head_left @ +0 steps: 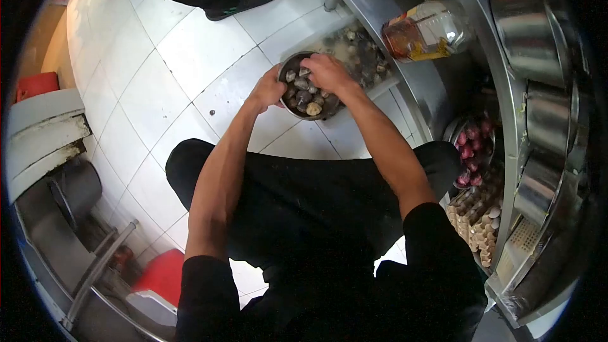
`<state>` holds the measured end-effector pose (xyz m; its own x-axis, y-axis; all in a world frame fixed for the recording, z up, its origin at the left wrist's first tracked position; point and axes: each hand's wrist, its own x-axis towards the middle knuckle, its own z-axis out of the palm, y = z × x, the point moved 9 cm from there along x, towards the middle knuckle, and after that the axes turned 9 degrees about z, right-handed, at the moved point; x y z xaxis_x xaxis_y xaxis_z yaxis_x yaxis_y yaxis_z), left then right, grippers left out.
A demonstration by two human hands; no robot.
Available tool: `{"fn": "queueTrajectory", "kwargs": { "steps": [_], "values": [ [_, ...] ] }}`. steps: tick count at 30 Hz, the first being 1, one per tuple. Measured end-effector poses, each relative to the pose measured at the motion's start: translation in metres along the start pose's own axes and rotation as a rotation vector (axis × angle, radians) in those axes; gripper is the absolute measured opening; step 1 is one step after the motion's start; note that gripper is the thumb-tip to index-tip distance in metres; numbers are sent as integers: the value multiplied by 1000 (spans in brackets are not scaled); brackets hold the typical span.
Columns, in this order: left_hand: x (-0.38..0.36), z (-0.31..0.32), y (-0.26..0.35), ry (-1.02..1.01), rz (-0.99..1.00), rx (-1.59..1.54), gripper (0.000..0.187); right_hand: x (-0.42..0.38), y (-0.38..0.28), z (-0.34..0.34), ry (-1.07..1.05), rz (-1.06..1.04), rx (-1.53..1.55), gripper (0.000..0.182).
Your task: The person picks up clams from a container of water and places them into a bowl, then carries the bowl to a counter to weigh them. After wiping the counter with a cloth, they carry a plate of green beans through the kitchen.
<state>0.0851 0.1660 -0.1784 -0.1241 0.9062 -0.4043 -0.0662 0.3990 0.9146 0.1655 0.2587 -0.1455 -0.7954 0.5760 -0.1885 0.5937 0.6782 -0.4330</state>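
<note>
Plain black top [329,291] with elbow-length sleeves [437,247], black legwear [190,168] over both knees, bare forearms [218,196], ungloved fingers [311,63].

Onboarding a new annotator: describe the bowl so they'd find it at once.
Start at the white tiled floor; at its upper right is a rectangular tub of shellfish. At the tub's left edge in view is the bowl, gripped by the left hand. Unlike the tub, it is small, round and dark-walled.

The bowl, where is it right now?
In the head view, the bowl is above centre, left hand at its rim, right hand over it, the tub to the bowl's right.
</note>
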Motion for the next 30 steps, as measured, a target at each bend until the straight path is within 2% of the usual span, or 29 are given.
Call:
{"fn": "queueTrajectory", "kwargs": {
  "steps": [1, 2, 4, 5, 6, 8, 9, 10, 12, 14, 16, 18, 20, 22, 24, 26, 28, 29, 30],
  "values": [
    [-2, -2, 6, 6, 1, -1, 58, -7, -2, -13, 106, -70, 76, 26],
    [-5, -1, 11, -1, 1, 12, 59, -13, 3, -16, 103, -72, 78, 26],
    [-4, -3, 11, -2, 1, 20, 59, -22, 22, -30, 27, 109, 427, 28],
    [-1, -2, 9, -10, 5, 0, 59, -28, 33, -30, 71, 178, 585, 30],
    [0, 0, 10, -24, 9, -18, 60, -35, 39, -30, 70, 183, 582, 30],
    [-1, 2, 13, -12, 8, -3, 60, -46, 62, -13, -114, 375, 1344, 34],
    [-1, 2, 17, 2, 4, 12, 60, -55, 55, -19, -138, 327, 1625, 32],
    [-2, 5, 22, -9, 13, 8, 60, -60, 56, -23, -125, 331, 1617, 32],
    [-4, 7, 23, -14, -13, -44, 60, -64, 38, -35, -186, 143, 1691, 34],
    [0, 9, 17, -35, 3, -63, 61, -66, 40, -36, -159, 201, 1701, 34],
    [-1, 6, 16, -26, -8, -24, 61, -66, 41, -48, -38, 260, 1344, 33],
    [-2, 1, 16, -6, 3, -54, 62, -68, 40, -57, 14, 257, 1333, 30],
    [-5, -5, 15, 15, 10, -86, 62, -71, 49, -66, 97, 295, 1146, 25],
    [-10, -20, 20, 85, 40, -86, 62, -68, 74, -57, 113, 312, 1143, 22],
    [-10, -38, 19, 130, 85, -158, 62, -65, 113, -45, 163, 465, 916, 23],
    [-15, -53, 26, 173, 146, -206, 61, -55, 153, -23, 207, 492, 826, 26],
    [-25, -61, 38, 227, 150, -218, 60, -53, 169, -22, 260, 548, 103, 33],
    [-29, -70, 39, 278, 138, -206, 60, -49, 187, -11, 327, 560, -34, 43],
    [-34, -78, 38, 330, 124, -195, 59, -47, 178, -13, 326, 558, -32, 43]
  ]
}}
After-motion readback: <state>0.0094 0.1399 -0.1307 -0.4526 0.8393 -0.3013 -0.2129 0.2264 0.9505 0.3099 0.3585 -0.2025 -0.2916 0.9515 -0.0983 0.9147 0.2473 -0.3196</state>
